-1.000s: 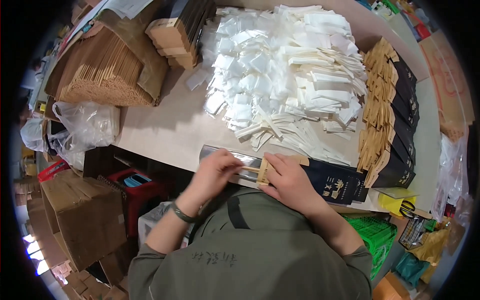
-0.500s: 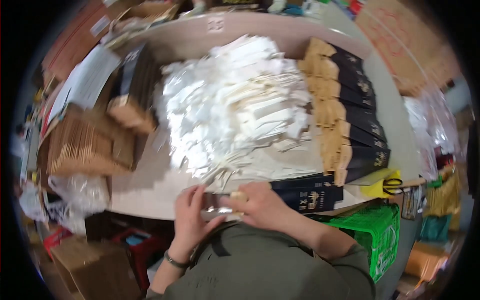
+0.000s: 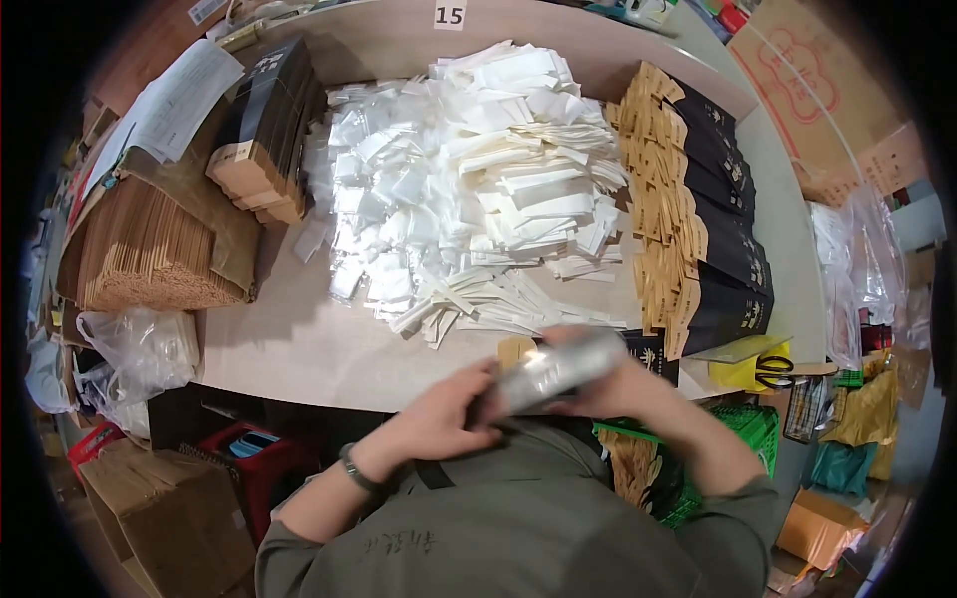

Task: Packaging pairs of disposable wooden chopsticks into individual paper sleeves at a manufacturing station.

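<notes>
Over the table's front edge, a shiny silver-grey elongated object point(image 3: 558, 371) slants between my hands; motion blurs it and I cannot make out its kind. My right hand point(image 3: 630, 387) is closed round its right part, fingers partly hidden. My left hand point(image 3: 444, 411) curls its fingers and thumb about the lower left end. Just behind the object shows a tan paper flap point(image 3: 515, 350); what it belongs to is hidden. Thin white paper strips point(image 3: 469, 302) lie loose beyond my hands. Black sleeves with tan ends point(image 3: 733, 299) overlap in a column on the right.
White packets and clear-wrapped packets point(image 3: 374, 189) heap mid-table point(image 3: 284, 359). At left stand black-and-tan sleeves point(image 3: 254, 164) and a box of brown card pieces point(image 3: 150, 244). Black-handled scissors point(image 3: 773, 369) lie on yellow material at right. Below are a green crate point(image 3: 748, 434) and a cardboard box point(image 3: 169, 513).
My hands have shifted right, the right hand more so, and are further apart. The silvery object, level between them before, now slants up to the right. The view has sharpened and shifted slightly.
</notes>
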Demonstrator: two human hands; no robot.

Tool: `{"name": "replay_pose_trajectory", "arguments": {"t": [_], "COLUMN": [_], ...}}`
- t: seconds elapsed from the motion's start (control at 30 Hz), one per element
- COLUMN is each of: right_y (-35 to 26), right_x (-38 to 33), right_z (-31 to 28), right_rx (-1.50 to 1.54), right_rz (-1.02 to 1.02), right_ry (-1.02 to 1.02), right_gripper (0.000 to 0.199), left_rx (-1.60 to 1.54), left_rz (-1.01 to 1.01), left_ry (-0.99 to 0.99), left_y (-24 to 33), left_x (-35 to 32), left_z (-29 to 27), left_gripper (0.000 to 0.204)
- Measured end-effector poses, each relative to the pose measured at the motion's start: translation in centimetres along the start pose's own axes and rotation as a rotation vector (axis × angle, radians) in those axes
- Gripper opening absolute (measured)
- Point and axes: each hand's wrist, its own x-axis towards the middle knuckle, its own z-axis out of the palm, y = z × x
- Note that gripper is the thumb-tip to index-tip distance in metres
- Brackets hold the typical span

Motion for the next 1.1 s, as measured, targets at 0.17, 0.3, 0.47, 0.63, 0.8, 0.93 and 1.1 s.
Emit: {"name": "replay_pose_trajectory", "arguments": {"t": [0.17, 0.3, 0.47, 0.63, 0.8, 0.93, 1.1], "right_y": [-4.3, -5.3, -4.7, -5.6, -6.0, -1.5, 0.1], "right_x": [3.7, 3.5, 5.2, 6.9, 12.4, 14.2, 11.1], "right_z": [1.2, 3.1, 4.3, 5.9, 5.6, 6.2, 4.0], "right_rx": [-0.273, -0.063, 0.037, 0.138, 0.186, 0.158, 0.106], "right_rz": [0.056, 0.399, 0.523, 0.477, 0.281, 0.294, 0.256], "right_ry": [0.035, 0.156, 0.134, 0.076, 0.26, 0.474, 0.383], "right_gripper": [0.036, 0.028, 0.022, 0.018, 0.015, 0.023, 0.026], "left_rx": [0.035, 0.462, 0.552, 0.636, 0.683, 0.666, 0.663], "left_rz": [-0.115, -0.398, -0.27, -0.29, -0.029, -0.023, -0.153], "left_ry": [0.084, 0.652, 0.514, 0.265, 0.397, 0.71, 0.649], "left_y": [1.3, -2.6, -2.5, -1.6, -1.4, -5.1, -5.3], "left_x": [-0.9, -3.8, -5.5, -6.8, -4.2, -0.6, 2.1], "left_z": [0.2, -0.8, -1.5, -3.6, -5.8, -9.2, -10.0], "left_gripper": [0.047, 0.041, 0.057, 0.063, 0.066, 0.062, 0.043]}}
